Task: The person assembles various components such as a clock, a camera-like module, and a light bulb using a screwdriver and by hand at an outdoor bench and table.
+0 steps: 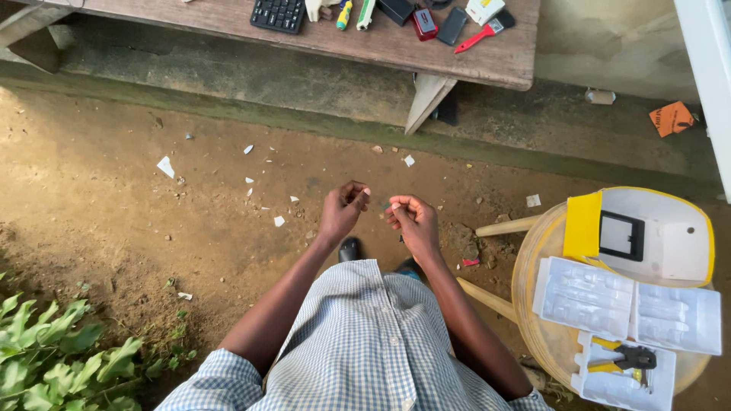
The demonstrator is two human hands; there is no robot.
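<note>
Two hands meet above packed brown dirt: left hand (343, 211) pinches a tiny pale bit (366, 192) in curled fingers; right hand (413, 221) pinches something too small to identify. Round wooden stool (527, 259) beside holds translucent plastic trays (586, 297).

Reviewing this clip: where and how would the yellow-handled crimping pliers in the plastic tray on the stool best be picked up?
Probably by the two yellow handles, coming from above and from the left. The pliers lie flat in the open white tray on the round stool, handles pointing left toward the person, dark head to the right.
</note>
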